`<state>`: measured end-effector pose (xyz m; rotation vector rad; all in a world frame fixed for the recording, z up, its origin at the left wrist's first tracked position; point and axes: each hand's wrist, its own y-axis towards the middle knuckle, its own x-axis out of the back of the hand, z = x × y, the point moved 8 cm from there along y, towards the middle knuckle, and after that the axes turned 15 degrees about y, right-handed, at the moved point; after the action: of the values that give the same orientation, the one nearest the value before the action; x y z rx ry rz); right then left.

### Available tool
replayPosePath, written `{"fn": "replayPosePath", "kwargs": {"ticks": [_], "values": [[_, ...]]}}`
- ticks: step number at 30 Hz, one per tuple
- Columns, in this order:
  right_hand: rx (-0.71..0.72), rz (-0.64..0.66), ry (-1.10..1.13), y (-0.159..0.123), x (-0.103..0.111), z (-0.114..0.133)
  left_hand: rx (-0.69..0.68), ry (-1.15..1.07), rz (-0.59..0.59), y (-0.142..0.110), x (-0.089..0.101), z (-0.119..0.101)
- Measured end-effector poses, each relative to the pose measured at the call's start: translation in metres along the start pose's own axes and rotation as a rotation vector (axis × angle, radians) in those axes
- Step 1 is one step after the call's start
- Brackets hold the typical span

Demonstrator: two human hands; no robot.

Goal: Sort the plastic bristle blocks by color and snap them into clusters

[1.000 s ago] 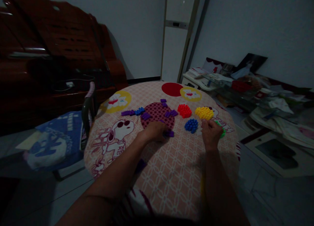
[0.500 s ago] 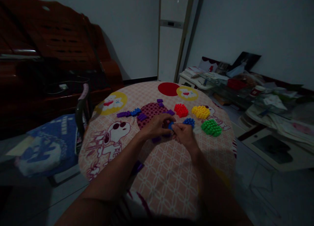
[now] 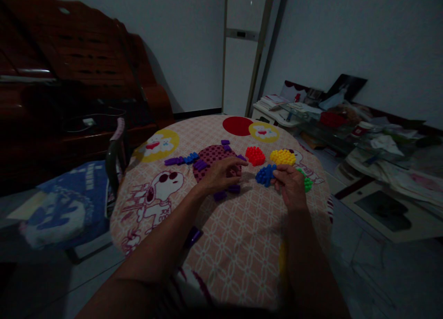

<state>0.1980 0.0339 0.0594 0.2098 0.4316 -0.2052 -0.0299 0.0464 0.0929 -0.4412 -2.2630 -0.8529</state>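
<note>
My left hand (image 3: 224, 175) hovers over the dark red circle on the tablecloth, its fingers curved and apart with nothing visible in them. Purple bricks (image 3: 233, 189) lie by its underside, partly hidden by it. My right hand (image 3: 290, 184) pinches a small blue knobbed piece (image 3: 272, 170) at the edge of the blue knobbed cluster (image 3: 264, 177); where one ends and the other begins is hard to make out. Behind this hand sits a green knobbed cluster (image 3: 307, 184), partly covered. Red (image 3: 255, 156) and yellow (image 3: 283, 157) knobbed clusters stand just beyond.
More purple bricks (image 3: 200, 164) and a row of blue ones (image 3: 191, 158) lie left on the round table (image 3: 238, 245). One purple brick (image 3: 194, 236) lies near my left forearm. A chair (image 3: 69, 203) stands left, a cluttered glass-topped cabinet (image 3: 311, 120) right.
My right hand went from beside the green cluster to meet my left hand at a blue piece, then back right to the blue cluster. My left hand's fingers have spread.
</note>
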Motion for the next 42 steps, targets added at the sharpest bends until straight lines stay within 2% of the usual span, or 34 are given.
{"fn": "replayPosePath", "kwargs": {"ticks": [2,4,6,9,12,16,19,28,34,37,42], "values": [[0.144,-0.099,-0.142,0.006,0.021,0.012,0.034,-0.005,-0.032,0.000,0.003,0.010],[0.252,-0.159,-0.367,0.009,0.032,0.019,0.056,-0.004,-0.050,0.000,0.005,0.018],[0.334,-0.165,-0.642,0.009,0.032,0.023,0.073,0.007,-0.050,0.000,0.005,0.023],[0.426,-0.088,-0.978,0.007,0.020,0.020,0.087,0.012,-0.050,0.000,0.006,0.025],[0.432,-0.038,-1.162,0.004,0.016,0.013,0.090,0.002,-0.062,0.000,0.007,0.026],[0.346,-0.048,-1.324,0.004,0.023,0.004,0.100,-0.009,-0.071,0.000,0.008,0.027],[0.334,-0.054,-1.331,0.005,0.025,0.002,0.114,-0.022,-0.074,0.000,0.009,0.029],[0.437,-0.053,-1.179,0.006,0.017,0.001,0.137,-0.027,-0.074,-0.001,0.009,0.037],[0.432,-0.077,-1.206,0.005,0.015,0.004,0.187,-0.017,-0.081,-0.002,0.006,0.045],[0.448,-0.130,-1.217,0.004,0.017,0.008,0.283,0.116,-0.137,-0.005,0.015,0.063],[0.500,-0.167,-1.176,0.000,0.013,0.014,0.500,0.510,-0.355,-0.029,0.059,0.118]]}}
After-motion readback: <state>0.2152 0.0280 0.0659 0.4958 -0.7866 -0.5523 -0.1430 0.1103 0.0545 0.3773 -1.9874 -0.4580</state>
